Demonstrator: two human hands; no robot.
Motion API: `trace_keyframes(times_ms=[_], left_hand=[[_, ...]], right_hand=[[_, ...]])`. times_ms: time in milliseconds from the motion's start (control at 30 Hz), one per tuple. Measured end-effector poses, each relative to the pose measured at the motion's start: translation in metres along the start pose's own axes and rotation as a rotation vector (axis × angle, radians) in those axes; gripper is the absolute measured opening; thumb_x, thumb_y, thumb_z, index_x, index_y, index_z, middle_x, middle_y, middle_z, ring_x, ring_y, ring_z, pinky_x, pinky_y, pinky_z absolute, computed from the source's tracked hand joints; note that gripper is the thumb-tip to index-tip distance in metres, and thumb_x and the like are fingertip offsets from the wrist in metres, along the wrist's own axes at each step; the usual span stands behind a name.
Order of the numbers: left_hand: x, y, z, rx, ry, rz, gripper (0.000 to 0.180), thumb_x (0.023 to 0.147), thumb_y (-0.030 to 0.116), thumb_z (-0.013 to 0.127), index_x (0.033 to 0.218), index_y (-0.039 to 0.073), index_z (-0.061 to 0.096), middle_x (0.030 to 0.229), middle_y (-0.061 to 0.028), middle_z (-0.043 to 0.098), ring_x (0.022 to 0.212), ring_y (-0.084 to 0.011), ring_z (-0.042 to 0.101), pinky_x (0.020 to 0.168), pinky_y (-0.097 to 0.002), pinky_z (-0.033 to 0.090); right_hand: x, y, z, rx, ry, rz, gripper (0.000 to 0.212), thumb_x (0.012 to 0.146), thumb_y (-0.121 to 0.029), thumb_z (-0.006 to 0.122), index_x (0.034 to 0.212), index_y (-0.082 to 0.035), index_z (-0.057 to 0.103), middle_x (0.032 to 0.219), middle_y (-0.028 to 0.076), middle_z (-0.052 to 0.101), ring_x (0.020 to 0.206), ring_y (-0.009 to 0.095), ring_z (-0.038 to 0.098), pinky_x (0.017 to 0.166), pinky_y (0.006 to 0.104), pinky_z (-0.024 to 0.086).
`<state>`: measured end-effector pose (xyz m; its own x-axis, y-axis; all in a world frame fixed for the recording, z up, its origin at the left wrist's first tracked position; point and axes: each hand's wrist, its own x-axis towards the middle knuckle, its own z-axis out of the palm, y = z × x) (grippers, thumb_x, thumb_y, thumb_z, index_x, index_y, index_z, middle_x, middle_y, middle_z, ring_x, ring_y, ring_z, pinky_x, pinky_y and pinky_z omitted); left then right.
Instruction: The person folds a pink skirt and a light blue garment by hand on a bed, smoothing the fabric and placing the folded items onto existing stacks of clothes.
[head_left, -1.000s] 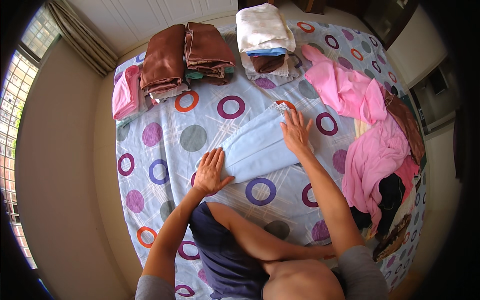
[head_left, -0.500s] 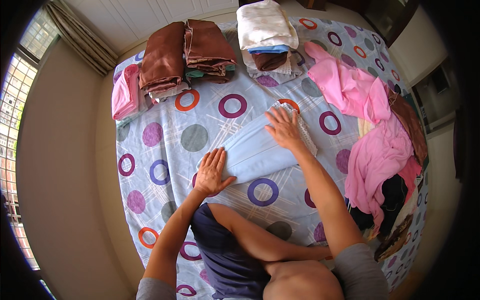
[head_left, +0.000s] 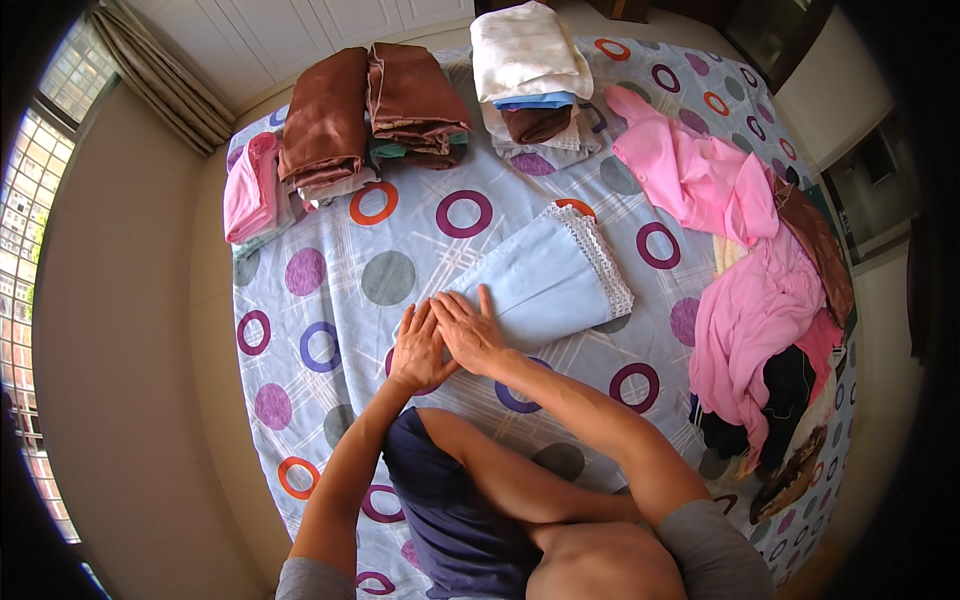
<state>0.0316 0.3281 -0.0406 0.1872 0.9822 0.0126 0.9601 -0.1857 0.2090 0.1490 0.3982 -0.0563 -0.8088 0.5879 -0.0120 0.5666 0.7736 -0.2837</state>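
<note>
A light blue folded garment (head_left: 545, 280) with a white lace edge lies flat on the bed in front of me. Its lace end points right and away, while the narrower end is under my hands. My left hand (head_left: 420, 350) rests flat on that narrow end, fingers stretched out. Beside it, partly overlapping its fingers, my right hand (head_left: 468, 333) also lies flat on the cloth with the fingers extended. Neither hand grips the garment, and they cover its near left corner.
Folded brown stacks (head_left: 325, 120) and a pink folded pile (head_left: 252, 190) stand at the far left. A white-topped stack (head_left: 530, 55) is at the far middle. Loose pink clothes (head_left: 745, 330) heap along the right. A patterned sheet (head_left: 330, 400) covers the bed.
My right hand has moved left and nearer, from the lace end to beside my left hand. The left hand stays almost in place. The lace edge is now uncovered.
</note>
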Motion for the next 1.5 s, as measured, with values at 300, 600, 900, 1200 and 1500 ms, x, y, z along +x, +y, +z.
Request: trace_keyframes(times_ms=[300, 600, 900, 1200, 1500], left_hand=[[-0.003, -0.004, -0.001, -0.047, 0.103, -0.018, 0.074, 0.071, 0.047, 0.054, 0.121, -0.004, 0.034, 0.127, -0.0173, 0.035, 0.117, -0.0314, 0.032, 0.098, -0.0417, 0.022], [-0.003, -0.003, -0.003, -0.069, 0.141, 0.002, 0.073, 0.071, 0.045, 0.055, 0.119, -0.005, 0.036, 0.126, -0.0184, 0.036, 0.116, -0.0312, 0.034, 0.097, -0.041, 0.024], [-0.001, -0.004, 0.001, -0.088, 0.151, -0.002, 0.073, 0.07, 0.045, 0.055, 0.119, -0.006, 0.036, 0.125, -0.0198, 0.037, 0.115, -0.0327, 0.035, 0.096, -0.0423, 0.024], [-0.003, -0.005, 0.003, -0.051, 0.108, -0.003, 0.073, 0.071, 0.045, 0.054, 0.121, -0.005, 0.034, 0.127, -0.0172, 0.034, 0.118, -0.0305, 0.031, 0.098, -0.0416, 0.022], [-0.003, -0.003, -0.002, -0.077, 0.165, -0.005, 0.07, 0.071, 0.043, 0.055, 0.119, -0.006, 0.037, 0.125, -0.0188, 0.038, 0.115, -0.0323, 0.035, 0.097, -0.0424, 0.024]], right_hand=[[0.002, 0.09, -0.023, -0.061, 0.083, 0.147, 0.048, 0.085, -0.043, 0.034, 0.127, -0.018, 0.035, 0.134, 0.003, 0.028, 0.126, 0.02, 0.019, 0.101, 0.052, 0.002], [0.0, 0.148, -0.041, -0.103, 0.151, 0.439, 0.045, 0.084, -0.041, 0.039, 0.125, -0.022, 0.036, 0.133, 0.003, 0.029, 0.124, 0.025, 0.021, 0.098, 0.0556, 0.008], [0.01, 0.123, -0.059, -0.123, 0.25, 0.581, 0.052, 0.083, -0.039, 0.043, 0.12, -0.003, 0.039, 0.127, 0.013, 0.034, 0.121, 0.027, 0.027, 0.095, 0.0587, 0.013], [-0.054, 0.003, -0.001, 0.043, 0.128, -0.029, 0.052, 0.082, -0.036, 0.046, 0.127, -0.013, 0.033, 0.132, 0.006, 0.03, 0.124, 0.024, 0.022, 0.1, 0.0534, 0.006], [-0.078, 0.098, -0.026, -0.168, 0.276, 0.169, 0.053, 0.08, -0.041, 0.044, 0.125, -0.015, 0.037, 0.13, 0.008, 0.033, 0.121, 0.028, 0.026, 0.099, 0.0519, 0.009]])
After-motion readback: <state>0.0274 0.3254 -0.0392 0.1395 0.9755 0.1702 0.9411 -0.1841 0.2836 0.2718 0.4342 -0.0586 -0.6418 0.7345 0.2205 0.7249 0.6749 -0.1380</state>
